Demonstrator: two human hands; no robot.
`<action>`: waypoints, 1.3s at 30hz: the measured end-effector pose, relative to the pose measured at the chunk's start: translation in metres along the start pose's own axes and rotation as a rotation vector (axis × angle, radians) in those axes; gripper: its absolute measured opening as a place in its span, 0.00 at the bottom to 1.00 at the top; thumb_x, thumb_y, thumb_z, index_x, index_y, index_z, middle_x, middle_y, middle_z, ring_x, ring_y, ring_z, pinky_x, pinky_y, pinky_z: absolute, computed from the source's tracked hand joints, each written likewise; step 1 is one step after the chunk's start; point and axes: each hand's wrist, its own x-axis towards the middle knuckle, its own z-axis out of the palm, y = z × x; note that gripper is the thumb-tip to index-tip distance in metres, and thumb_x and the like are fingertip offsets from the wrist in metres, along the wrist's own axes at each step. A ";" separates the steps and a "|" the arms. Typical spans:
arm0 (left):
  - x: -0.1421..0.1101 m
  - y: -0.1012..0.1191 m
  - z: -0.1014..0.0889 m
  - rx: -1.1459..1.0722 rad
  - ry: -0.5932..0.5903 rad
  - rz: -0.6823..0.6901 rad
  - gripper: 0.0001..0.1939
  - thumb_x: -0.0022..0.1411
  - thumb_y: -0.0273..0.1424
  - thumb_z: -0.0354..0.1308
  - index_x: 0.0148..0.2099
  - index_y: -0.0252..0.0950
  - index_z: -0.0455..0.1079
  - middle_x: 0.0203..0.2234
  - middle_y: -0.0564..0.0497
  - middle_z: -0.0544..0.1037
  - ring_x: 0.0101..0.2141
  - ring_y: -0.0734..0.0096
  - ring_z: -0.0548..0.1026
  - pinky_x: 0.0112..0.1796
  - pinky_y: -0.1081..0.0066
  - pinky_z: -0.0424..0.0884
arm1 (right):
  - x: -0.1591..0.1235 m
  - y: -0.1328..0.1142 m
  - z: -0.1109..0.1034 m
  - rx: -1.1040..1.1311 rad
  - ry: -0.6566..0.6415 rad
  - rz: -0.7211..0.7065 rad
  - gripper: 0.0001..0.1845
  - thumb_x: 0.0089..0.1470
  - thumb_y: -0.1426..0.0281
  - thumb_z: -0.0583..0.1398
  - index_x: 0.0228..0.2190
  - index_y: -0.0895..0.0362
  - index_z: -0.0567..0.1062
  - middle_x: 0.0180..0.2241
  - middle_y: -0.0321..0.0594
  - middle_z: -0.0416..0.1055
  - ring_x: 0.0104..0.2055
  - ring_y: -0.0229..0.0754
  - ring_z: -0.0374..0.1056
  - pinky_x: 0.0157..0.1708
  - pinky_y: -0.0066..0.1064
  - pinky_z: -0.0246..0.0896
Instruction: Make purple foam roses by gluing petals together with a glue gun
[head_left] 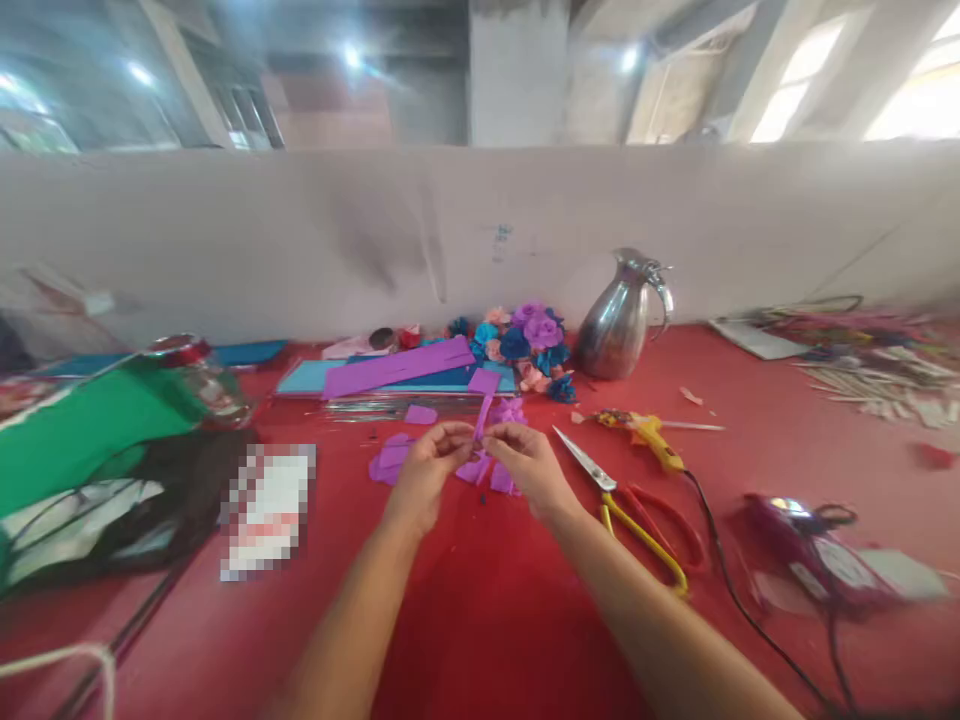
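A: Going from the largest item down, what are you working among?

B: The red table [480, 620] is spreading out in front of you. The steel jug [616, 325] is standing upright beyond your hands, to the right. Just left of it, the bunch of coloured flowers [541, 330] is lying toward the rear. The scissors [606, 483] are resting beside your right hand [529, 462], handles toward you.

A: And the grip?

B: Your right hand and left hand [429, 462] are meeting near the middle of the table, both pinching the lower end of the purple strip [484, 408]. Its wider upper part is rising clear of them. Your hold is hiding whatever else may be inside it.

A: Which step are you judged to be on?

B: You are apparently gathering or twisting the strip at its narrow end. The next move is probably calling for a light, even pinch from both hands, neither one tugging. Smaller purple pieces [388, 458] are lying loose beside your left hand.
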 end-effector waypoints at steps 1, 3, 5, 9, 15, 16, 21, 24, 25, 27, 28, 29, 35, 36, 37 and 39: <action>0.000 0.000 0.000 0.013 -0.003 0.003 0.16 0.40 0.28 0.70 0.35 0.34 0.73 0.29 0.50 0.79 0.31 0.72 0.75 0.38 0.71 0.67 | 0.000 0.000 0.000 0.016 0.012 -0.002 0.06 0.42 0.67 0.60 0.24 0.57 0.73 0.24 0.34 0.71 0.29 0.37 0.67 0.33 0.28 0.61; 0.000 0.000 0.000 0.035 -0.009 0.012 0.16 0.41 0.28 0.69 0.36 0.34 0.73 0.29 0.50 0.79 0.30 0.72 0.75 0.37 0.71 0.67 | 0.001 0.000 0.000 0.029 0.022 -0.007 0.06 0.42 0.67 0.61 0.26 0.57 0.74 0.26 0.34 0.72 0.30 0.37 0.67 0.34 0.29 0.62; 0.000 -0.001 0.000 0.056 -0.014 0.024 0.16 0.41 0.28 0.69 0.36 0.34 0.73 0.28 0.51 0.78 0.29 0.72 0.75 0.37 0.71 0.67 | 0.001 0.001 -0.001 0.020 0.014 -0.014 0.08 0.43 0.66 0.61 0.28 0.57 0.74 0.27 0.35 0.73 0.30 0.37 0.68 0.34 0.29 0.62; -0.002 -0.002 0.002 0.092 -0.023 0.047 0.16 0.43 0.29 0.68 0.37 0.35 0.73 0.28 0.51 0.78 0.30 0.71 0.75 0.37 0.71 0.68 | 0.002 0.003 -0.002 -0.075 -0.031 -0.047 0.08 0.47 0.64 0.61 0.27 0.57 0.75 0.26 0.37 0.74 0.30 0.38 0.69 0.33 0.30 0.63; -0.004 -0.002 0.004 0.174 -0.034 0.053 0.14 0.46 0.32 0.67 0.37 0.35 0.73 0.28 0.52 0.78 0.30 0.73 0.74 0.35 0.73 0.68 | 0.002 0.006 -0.003 -0.179 -0.008 -0.082 0.11 0.50 0.64 0.59 0.26 0.58 0.76 0.25 0.38 0.74 0.28 0.39 0.69 0.30 0.29 0.62; -0.004 -0.002 0.004 0.192 -0.040 0.056 0.13 0.47 0.33 0.67 0.37 0.35 0.73 0.28 0.51 0.78 0.30 0.72 0.74 0.34 0.73 0.68 | 0.001 0.006 -0.004 -0.199 0.001 -0.086 0.11 0.50 0.63 0.59 0.26 0.58 0.76 0.25 0.38 0.75 0.28 0.39 0.69 0.30 0.28 0.62; -0.004 -0.004 0.005 0.329 -0.039 0.079 0.12 0.48 0.36 0.65 0.33 0.33 0.74 0.27 0.49 0.78 0.30 0.70 0.74 0.34 0.72 0.68 | 0.001 0.006 -0.006 -0.377 0.037 -0.112 0.09 0.50 0.67 0.59 0.24 0.57 0.77 0.24 0.37 0.75 0.27 0.38 0.68 0.28 0.27 0.60; -0.001 -0.008 0.003 0.430 -0.028 0.120 0.11 0.50 0.37 0.62 0.32 0.34 0.74 0.26 0.49 0.78 0.30 0.68 0.75 0.34 0.70 0.69 | 0.000 0.004 -0.006 -0.522 0.076 -0.123 0.08 0.50 0.68 0.59 0.23 0.56 0.77 0.24 0.36 0.76 0.26 0.38 0.68 0.28 0.27 0.59; -0.001 -0.009 0.002 0.473 -0.024 0.146 0.10 0.52 0.37 0.61 0.32 0.34 0.73 0.26 0.49 0.78 0.30 0.67 0.75 0.34 0.70 0.69 | 0.000 0.003 -0.006 -0.562 0.089 -0.125 0.09 0.50 0.68 0.59 0.23 0.55 0.77 0.24 0.36 0.76 0.26 0.38 0.68 0.28 0.27 0.58; 0.000 -0.011 0.001 0.570 -0.018 0.208 0.09 0.54 0.36 0.59 0.31 0.35 0.73 0.25 0.50 0.78 0.29 0.67 0.75 0.33 0.70 0.68 | 0.000 0.002 -0.006 -0.615 0.105 -0.139 0.09 0.51 0.68 0.59 0.22 0.55 0.77 0.24 0.36 0.75 0.26 0.37 0.67 0.27 0.27 0.57; 0.000 -0.011 0.000 0.616 -0.016 0.239 0.09 0.55 0.36 0.58 0.30 0.35 0.72 0.25 0.50 0.78 0.29 0.67 0.75 0.33 0.70 0.68 | 0.000 0.001 -0.005 -0.632 0.107 -0.151 0.09 0.51 0.68 0.59 0.22 0.55 0.76 0.23 0.36 0.75 0.26 0.37 0.67 0.27 0.26 0.57; -0.001 -0.011 0.001 0.654 -0.017 0.267 0.09 0.56 0.36 0.57 0.30 0.36 0.72 0.25 0.50 0.78 0.29 0.67 0.75 0.33 0.70 0.68 | 0.000 0.001 -0.005 -0.645 0.110 -0.165 0.10 0.51 0.68 0.59 0.22 0.55 0.76 0.23 0.36 0.74 0.26 0.37 0.67 0.27 0.26 0.57; -0.003 -0.010 0.002 0.715 -0.016 0.330 0.08 0.57 0.35 0.55 0.30 0.36 0.71 0.26 0.50 0.79 0.29 0.67 0.76 0.33 0.70 0.69 | -0.001 0.000 -0.005 -0.710 0.106 -0.238 0.09 0.52 0.71 0.58 0.22 0.55 0.74 0.25 0.36 0.73 0.28 0.38 0.67 0.30 0.26 0.56; -0.003 -0.010 0.003 0.711 -0.007 0.336 0.08 0.57 0.34 0.55 0.31 0.36 0.71 0.26 0.50 0.79 0.29 0.67 0.76 0.33 0.70 0.69 | -0.001 0.000 -0.005 -0.715 0.105 -0.245 0.09 0.52 0.70 0.58 0.22 0.55 0.74 0.25 0.36 0.74 0.28 0.38 0.67 0.30 0.26 0.56; -0.003 -0.010 0.003 0.706 0.002 0.343 0.07 0.57 0.34 0.55 0.32 0.36 0.71 0.27 0.49 0.79 0.30 0.67 0.76 0.34 0.70 0.69 | -0.001 0.000 -0.005 -0.717 0.106 -0.252 0.09 0.53 0.70 0.58 0.22 0.55 0.74 0.25 0.36 0.74 0.28 0.38 0.67 0.30 0.26 0.56; -0.002 -0.010 0.004 0.695 0.009 0.352 0.06 0.57 0.33 0.55 0.33 0.37 0.71 0.27 0.49 0.79 0.30 0.67 0.77 0.34 0.69 0.69 | -0.001 0.000 -0.005 -0.717 0.109 -0.262 0.09 0.53 0.70 0.58 0.23 0.55 0.74 0.25 0.36 0.74 0.28 0.38 0.67 0.30 0.26 0.56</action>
